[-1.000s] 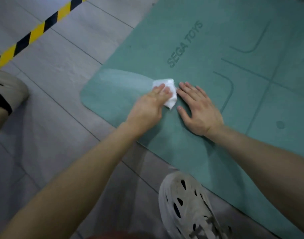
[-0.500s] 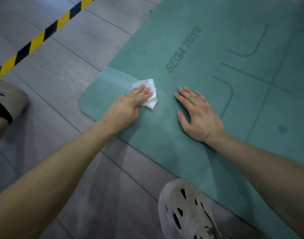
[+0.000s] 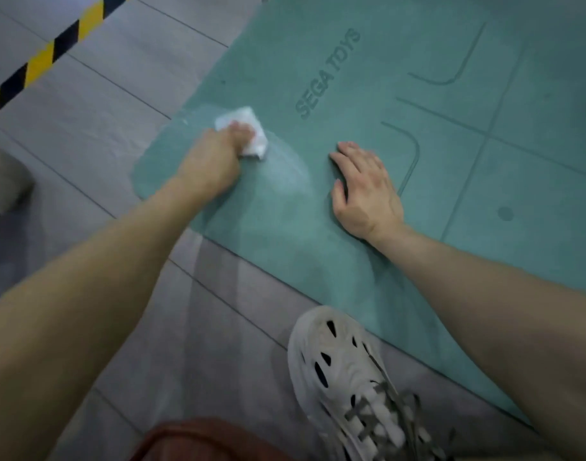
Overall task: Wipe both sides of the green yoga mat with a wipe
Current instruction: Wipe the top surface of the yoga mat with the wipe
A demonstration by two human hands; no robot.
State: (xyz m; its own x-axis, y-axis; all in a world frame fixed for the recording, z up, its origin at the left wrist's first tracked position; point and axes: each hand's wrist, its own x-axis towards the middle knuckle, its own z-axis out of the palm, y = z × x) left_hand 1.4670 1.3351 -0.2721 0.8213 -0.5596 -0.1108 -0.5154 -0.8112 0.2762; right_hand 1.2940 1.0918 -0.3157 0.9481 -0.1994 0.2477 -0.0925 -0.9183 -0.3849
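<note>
- One green yoga mat lies flat on grey floor tiles, its rounded corner at the left.
- The right hand rests on the mat, fingers straight, holding nothing.
- The left hand curls its fingers round a white wipe, pressing it near that corner.

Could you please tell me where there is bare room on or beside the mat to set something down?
Free: the mat beyond the right hand, past the lettering; the strip between that hand and the left hand holding the wipe; the floor between the mat's corner and the striped tape. Crowded: the near edge, by the shoe.
</note>
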